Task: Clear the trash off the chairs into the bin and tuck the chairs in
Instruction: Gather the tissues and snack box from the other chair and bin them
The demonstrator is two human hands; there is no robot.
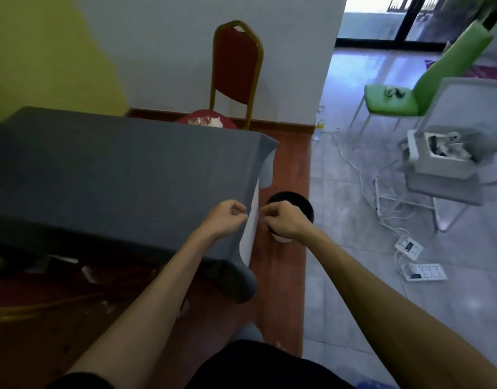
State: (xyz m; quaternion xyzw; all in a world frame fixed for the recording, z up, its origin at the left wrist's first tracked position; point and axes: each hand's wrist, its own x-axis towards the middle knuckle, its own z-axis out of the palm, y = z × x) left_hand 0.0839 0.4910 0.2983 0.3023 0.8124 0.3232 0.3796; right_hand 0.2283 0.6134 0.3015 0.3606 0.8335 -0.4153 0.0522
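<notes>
At the bottom edge a dark garment fills the frame, and both bare forearms reach forward from it. The left hand (226, 219) is curled nearly into a fist over the right edge of the counter (115, 175), which a grey cloth covers; whether its grip holds anything I cannot tell, because the fingers fold inward. The right hand (282, 221) is also curled, fingertips pinched together, just above the bin (293, 204). The hand covers part of the dark, round bin, and anything small between the fingers is too blurred to make out. Under the near side of the counter it is dark and unclear. Farther away, a red chair (236, 71) stands against the wall; the counter hides most of its seat, where crumpled trash (205, 121) lies. At the right, a green chair (393, 101) stands apart, with small blurred objects on it.
</notes>
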